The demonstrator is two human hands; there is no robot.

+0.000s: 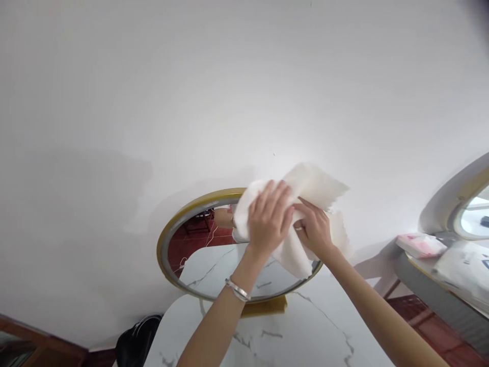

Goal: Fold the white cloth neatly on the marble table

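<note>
A white cloth (301, 181) with a zigzag edge hangs in loose folds over the upper right of an oval mirror (219, 257) in a gold frame. My left hand (269, 219), a silver bracelet at its wrist, lies over the cloth with its fingers extended along it and the thumb bent in; the fabric bunches beneath the palm. Beside it, my right hand (315, 229) is closed on another part of the same cloth, fingers curled. Motion blurs the cloth's edges. Behind the hands and cloth, the mirror's right part is largely hidden.
The mirror stands on a gold base (265, 307) on a white marbled table (305, 331) against a white wall (229, 92). At right, a second table holds a tissue pack (420, 245), a plastic bag (466, 267) and another mirror (476, 216). A black bag (137, 341) sits lower left.
</note>
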